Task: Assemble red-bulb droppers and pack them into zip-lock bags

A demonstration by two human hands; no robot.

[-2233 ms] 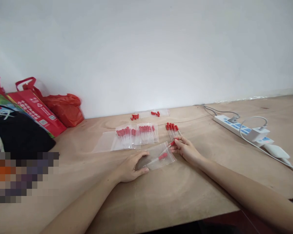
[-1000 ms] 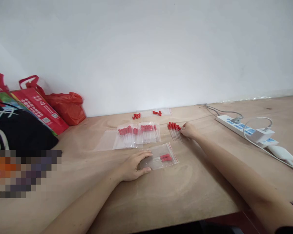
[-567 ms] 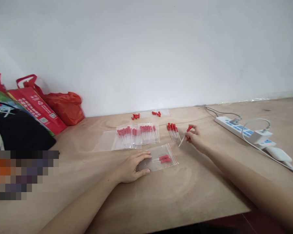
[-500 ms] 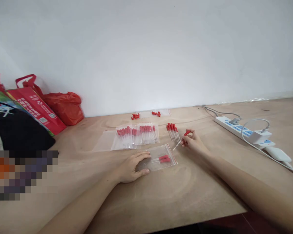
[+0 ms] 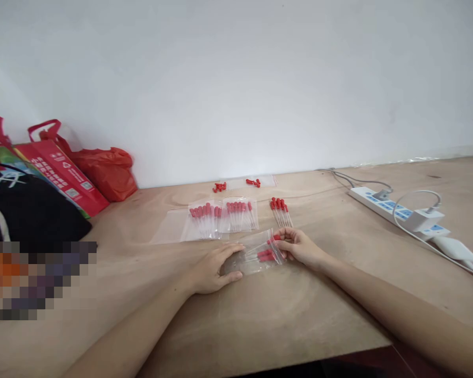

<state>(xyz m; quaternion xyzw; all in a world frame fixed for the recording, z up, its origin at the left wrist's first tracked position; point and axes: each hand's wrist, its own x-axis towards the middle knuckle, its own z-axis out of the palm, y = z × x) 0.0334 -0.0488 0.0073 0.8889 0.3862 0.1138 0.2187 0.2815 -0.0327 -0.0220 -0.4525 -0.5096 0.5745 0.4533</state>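
Note:
My left hand (image 5: 216,269) lies with fingers spread on the left end of a clear zip bag (image 5: 256,268), thumb and fingers apart. Inside that bag are red-topped droppers (image 5: 265,255). At the bag's right-hand mouth, my right hand (image 5: 294,245) pinches the red bulb of another dropper (image 5: 275,239), whose glass tube points left into the bag. Behind the right hand lies a group of loose droppers (image 5: 280,210). Two filled bags, a left one (image 5: 205,218) and a right one (image 5: 240,214), rest farther back, and a flat bag (image 5: 169,226) lies beside them.
Small red bulbs (image 5: 219,187) and more bulbs (image 5: 254,182) lie near the wall by clear bags. A white power strip (image 5: 394,210) with plugs and cables stands at right. Red bags (image 5: 102,170) and a black bag (image 5: 35,215) are at left.
My right hand has moved left and nearer to me, carrying the dropper from beside the loose group into the bag's mouth. My left hand has hardly moved.

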